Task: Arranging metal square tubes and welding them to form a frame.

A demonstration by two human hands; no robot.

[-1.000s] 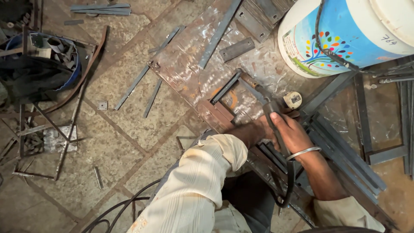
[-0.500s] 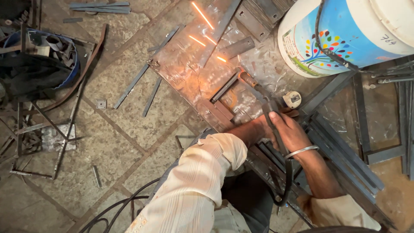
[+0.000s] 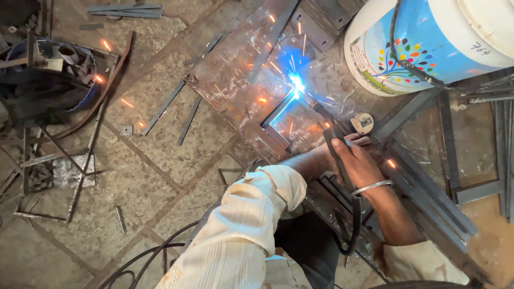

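One package in view: a large plastic bucket (image 3: 428, 37), round-bodied, lying tipped at the upper right, well beyond the fingertips (image 3: 357, 140) of the right hand (image 3: 356, 163) and up to their right. Its wall was white toward the rim and base. A printed label (image 3: 399, 56) wrapped the side facing the fingers: bright blue field, white panel, and a tree motif with a dark trunk and leaves in red, orange, yellow, green and purple. A black cable (image 3: 409, 67) crossed the label. Some handwritten dark marks sat on the white part farther right. No signs or screens seen.
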